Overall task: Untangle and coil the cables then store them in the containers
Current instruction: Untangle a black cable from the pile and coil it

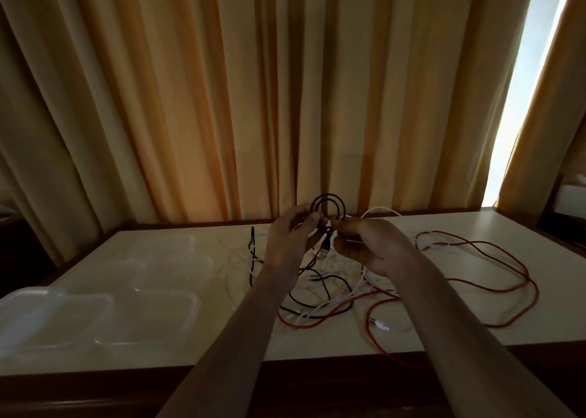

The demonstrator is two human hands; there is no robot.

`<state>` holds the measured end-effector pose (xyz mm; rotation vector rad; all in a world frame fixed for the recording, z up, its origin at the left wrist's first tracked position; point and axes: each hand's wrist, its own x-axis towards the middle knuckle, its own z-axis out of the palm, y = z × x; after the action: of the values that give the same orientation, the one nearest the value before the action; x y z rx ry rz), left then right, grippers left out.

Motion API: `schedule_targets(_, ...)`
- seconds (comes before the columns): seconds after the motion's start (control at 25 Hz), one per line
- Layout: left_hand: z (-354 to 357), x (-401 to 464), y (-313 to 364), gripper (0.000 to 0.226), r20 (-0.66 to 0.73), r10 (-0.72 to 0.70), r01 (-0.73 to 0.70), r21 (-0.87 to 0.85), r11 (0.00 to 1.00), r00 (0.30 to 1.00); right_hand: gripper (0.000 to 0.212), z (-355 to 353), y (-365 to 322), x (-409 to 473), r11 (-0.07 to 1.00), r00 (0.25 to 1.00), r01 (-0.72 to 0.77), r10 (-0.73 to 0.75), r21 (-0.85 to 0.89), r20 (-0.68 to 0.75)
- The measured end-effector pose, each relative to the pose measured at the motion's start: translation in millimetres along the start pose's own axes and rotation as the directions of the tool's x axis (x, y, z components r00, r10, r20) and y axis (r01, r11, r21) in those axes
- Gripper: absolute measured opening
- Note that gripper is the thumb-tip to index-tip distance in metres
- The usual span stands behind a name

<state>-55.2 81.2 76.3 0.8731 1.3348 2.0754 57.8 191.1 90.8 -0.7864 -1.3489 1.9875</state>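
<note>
I'm seeing the black cable (328, 206) standing as a small coil above the table (177, 252), left hand (290, 240) and right hand (364, 246) both pinching its base; red cable (507, 268), white cables (317, 278) and clear containers (152, 316) are lying around.

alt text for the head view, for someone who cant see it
Two hands, left hand and right hand, hold a small coil of black cable above a table strewn with tangled cables, with clear containers at left.
</note>
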Motion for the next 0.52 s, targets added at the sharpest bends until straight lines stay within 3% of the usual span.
schedule_targets(0.12,-2.0,-4.5,-5.5,0.017,-0.007,0.045,-0.044,0.057,0.997,0.999,0.013,5.9,1.4,-2.2,0.998,0.999,-0.044,0.043,0.046,0.023)
schedule_targets(0.24,-6.6,-8.0,-8.9,0.016,-0.013,0.068,-0.065,0.152,0.986,0.998,0.015,9.2,4.1,1.4,0.998,0.999,0.038,-0.036,0.052,-0.037)
schedule_targets(0.32,-14.4,-6.8,-8.1,0.021,0.056,0.101,-0.112,0.263,0.958,0.993,0.012,8.4,2.6,4.9,0.989,0.987,0.132,-0.138,-0.07,-0.082)
schedule_targets(0.4,-21.1,-3.4,-1.8,0.043,0.148,0.087,-0.12,0.226,0.967,0.985,0.007,5.3,-2.8,2.7,0.94,0.972,0.213,-0.233,-0.267,-0.042)
schedule_targets(0.48,-24.1,5.0,12.5,0.055,0.261,0.078,-0.146,0.252,0.957,0.962,0.008,2.9,-10.0,-4.5,0.838,0.95,0.294,-0.308,-0.459,0.045)
schedule_targets(0.52,-23.5,10.2,21.6,0.055,0.344,0.05,-0.178,0.353,0.919,0.938,0.008,1.5,-13.6,-7.9,0.767,0.938,0.33,-0.334,-0.549,0.098)
